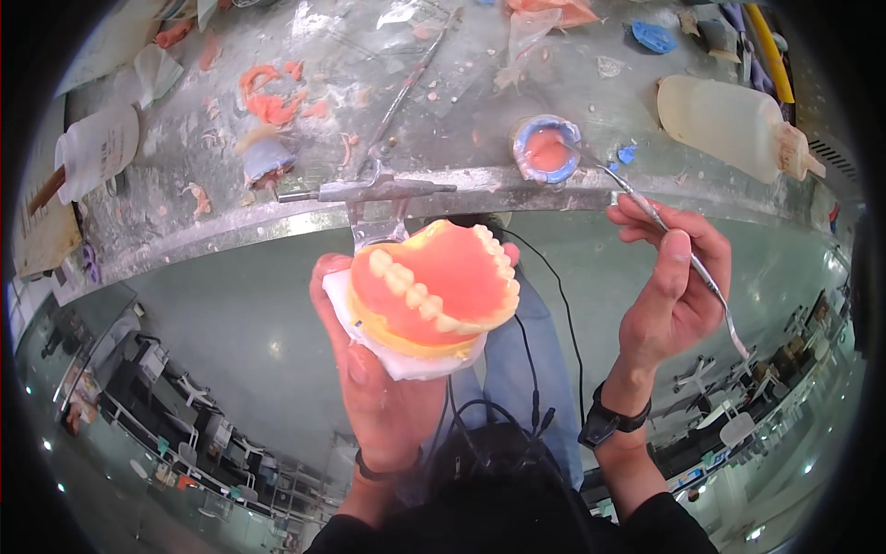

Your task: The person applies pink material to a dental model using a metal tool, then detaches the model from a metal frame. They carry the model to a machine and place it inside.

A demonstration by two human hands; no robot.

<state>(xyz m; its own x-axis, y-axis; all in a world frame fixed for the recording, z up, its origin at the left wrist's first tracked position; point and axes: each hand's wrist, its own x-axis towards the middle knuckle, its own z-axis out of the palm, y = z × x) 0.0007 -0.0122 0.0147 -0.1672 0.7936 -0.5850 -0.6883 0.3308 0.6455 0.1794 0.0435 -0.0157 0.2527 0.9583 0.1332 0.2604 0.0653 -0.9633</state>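
Note:
My left hand (383,397) is closed around a dental model (434,295) with a pink denture base and a row of cream teeth, set on yellow and white plaster. A metal articulator frame (378,190) is joined to the model's far side. Between the fingers of my right hand (669,277) is a thin metal wax spatula (678,235). Its far tip reaches into a small blue-rimmed cup (546,150) of pink material at the bench edge. A pinkish bit clings to the spatula's near end.
The grey bench (480,83) carries pink scraps (272,102), another small bluish cup (268,161), a long thin metal tool (411,83) and blue bits (627,153). A translucent squeeze bottle (724,125) lies at right; a white bottle (97,152) is at left. Black cables (563,305) hang near my legs.

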